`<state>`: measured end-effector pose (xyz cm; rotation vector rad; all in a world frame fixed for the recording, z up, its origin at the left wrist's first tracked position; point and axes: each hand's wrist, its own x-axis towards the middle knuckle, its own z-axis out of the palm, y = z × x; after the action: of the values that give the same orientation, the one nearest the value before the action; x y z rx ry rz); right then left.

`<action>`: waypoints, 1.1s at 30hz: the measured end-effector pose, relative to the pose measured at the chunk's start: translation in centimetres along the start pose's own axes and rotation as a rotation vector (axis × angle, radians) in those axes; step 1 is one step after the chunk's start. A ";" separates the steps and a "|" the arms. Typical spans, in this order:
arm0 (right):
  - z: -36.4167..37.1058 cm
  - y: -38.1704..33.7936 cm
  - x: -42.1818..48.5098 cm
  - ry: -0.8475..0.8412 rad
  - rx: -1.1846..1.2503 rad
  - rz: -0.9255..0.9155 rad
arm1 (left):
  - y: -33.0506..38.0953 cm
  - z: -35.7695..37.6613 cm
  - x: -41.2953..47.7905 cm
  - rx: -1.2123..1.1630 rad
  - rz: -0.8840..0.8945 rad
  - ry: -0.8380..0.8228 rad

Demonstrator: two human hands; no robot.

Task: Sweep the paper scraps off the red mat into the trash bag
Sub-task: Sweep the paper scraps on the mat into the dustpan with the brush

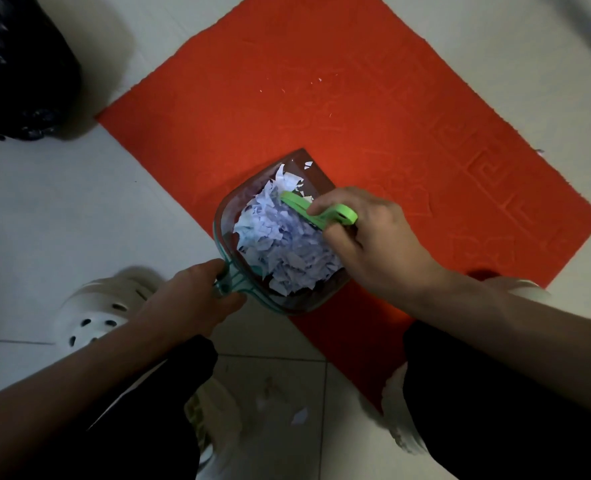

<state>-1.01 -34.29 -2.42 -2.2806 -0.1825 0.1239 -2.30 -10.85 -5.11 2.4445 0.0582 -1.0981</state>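
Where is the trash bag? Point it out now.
In the head view, the trash bag sits on the floor at the upper left, just off the left corner of the mat, apart from the full dustpan the left hand holds.

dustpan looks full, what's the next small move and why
Probably lift the dustpan level with the left hand toward the black trash bag: paper scraps are heaped in it, the right hand holds the green brush over them, only specks remain on the red mat.
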 end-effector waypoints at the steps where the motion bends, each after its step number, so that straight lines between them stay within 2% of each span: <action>1: -0.2 0.1 -0.2 0.024 -0.005 -0.006 | 0.0 0.0 0.0 0.002 0.004 0.007; 4: -1.2 0.9 0.1 0.090 -0.030 0.013 | -0.1 0.0 0.0 -0.001 0.005 0.016; 9: -3.2 2.3 2.3 0.135 -0.093 0.143 | -0.1 -0.1 -0.3 0.009 0.012 0.023; 14: -2.9 3.3 5.4 0.074 -0.164 0.162 | -0.1 -0.2 -0.4 0.015 0.009 0.021; 18: -1.1 3.2 6.4 -0.042 -0.230 0.155 | 0.1 -0.1 -0.4 0.025 0.007 0.008; 21: -0.5 1.8 5.5 -0.102 -0.139 0.110 | 0.1 -0.1 -0.4 0.005 0.005 0.003; 26: -2.9 1.1 4.4 0.055 -0.008 0.168 | -0.1 -0.2 -0.3 -0.012 0.001 0.010; 29: -4.1 2.6 3.9 0.175 -0.036 0.222 | -0.1 -0.3 -0.3 0.028 0.010 0.011; 33: -4.8 4.4 3.4 0.204 -0.087 0.301 | -0.2 -0.3 -0.3 0.042 0.017 0.012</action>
<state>3.48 -40.11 -2.73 -2.3764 0.2678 0.0390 -2.35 -10.52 -4.76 2.4838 0.0179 -1.0880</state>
